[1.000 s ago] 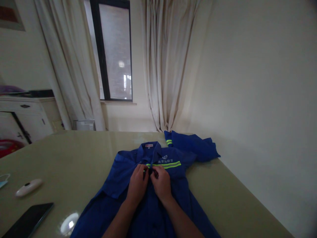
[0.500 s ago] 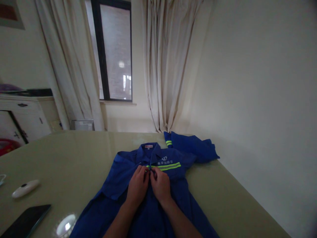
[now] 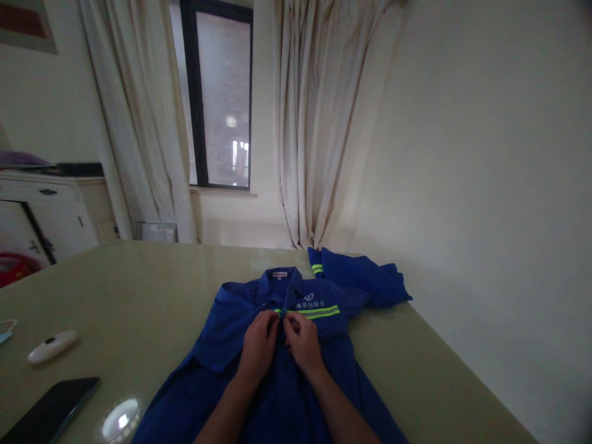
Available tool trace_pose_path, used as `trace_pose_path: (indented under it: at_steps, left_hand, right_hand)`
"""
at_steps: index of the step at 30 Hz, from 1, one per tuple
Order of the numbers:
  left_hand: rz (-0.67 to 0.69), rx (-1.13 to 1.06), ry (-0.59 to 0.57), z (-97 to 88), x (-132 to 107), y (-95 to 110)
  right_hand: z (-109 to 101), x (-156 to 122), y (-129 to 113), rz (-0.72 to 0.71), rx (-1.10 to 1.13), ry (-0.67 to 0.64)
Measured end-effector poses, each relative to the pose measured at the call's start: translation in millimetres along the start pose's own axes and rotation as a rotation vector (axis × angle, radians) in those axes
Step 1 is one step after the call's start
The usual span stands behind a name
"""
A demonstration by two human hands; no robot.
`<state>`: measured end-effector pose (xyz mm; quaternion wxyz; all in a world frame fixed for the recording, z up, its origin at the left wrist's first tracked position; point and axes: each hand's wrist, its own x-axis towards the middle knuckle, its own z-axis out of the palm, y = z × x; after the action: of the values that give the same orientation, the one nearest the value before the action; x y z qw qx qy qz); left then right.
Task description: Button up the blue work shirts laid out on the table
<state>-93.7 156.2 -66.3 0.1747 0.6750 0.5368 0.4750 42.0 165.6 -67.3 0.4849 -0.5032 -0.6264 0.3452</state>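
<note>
A blue work jacket (image 3: 231, 336) lies face up on the table (image 3: 152, 283), its collar pointing away from me and a yellow-green reflective stripe across the chest. My left hand (image 3: 260, 342) pinches the front edge of the jacket at the stripe, just below the collar opening. Close beside it, my right hand (image 3: 303, 339) is also closed on the front edge, thumb and forefinger together. The fingertips of both hands nearly meet. Whatever small part lies between them, such as a fastener, is hidden.
Another folded blue garment (image 3: 365, 277) with a reflective band lies at the far right table edge by the wall. On the left are a dark phone (image 3: 50, 410), a white oval device (image 3: 52, 347) and part of a face mask (image 3: 6, 331). Curtains (image 3: 308, 123) hang behind.
The view has shifted slightly, so everything sits a little to the right. Both hands stay at the same place on the jacket front, with the right fingers slightly changed in pose.
</note>
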Motion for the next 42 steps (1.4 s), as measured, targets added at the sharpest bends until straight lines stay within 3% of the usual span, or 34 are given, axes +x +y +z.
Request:
trace_pose_path:
  at_steps: [11,27,42]
  left_hand:
    - [0.008,-0.062,0.006,-4.1,2.0,-3.7]
    - [-0.094,-0.137,-0.035,-3.7,3.5,-2.8]
    - [-0.163,-0.028,-0.034,0.1,5.6,-0.6]
  right_hand:
    - [-1.8,4.1,2.1,-0.197,-0.117,0.049]
    - [-2.3,0.7,-0.5,-0.154,-0.198,0.094]
    - [-1.7,-0.1,-3.5,-0.166,-0.246,0.094]
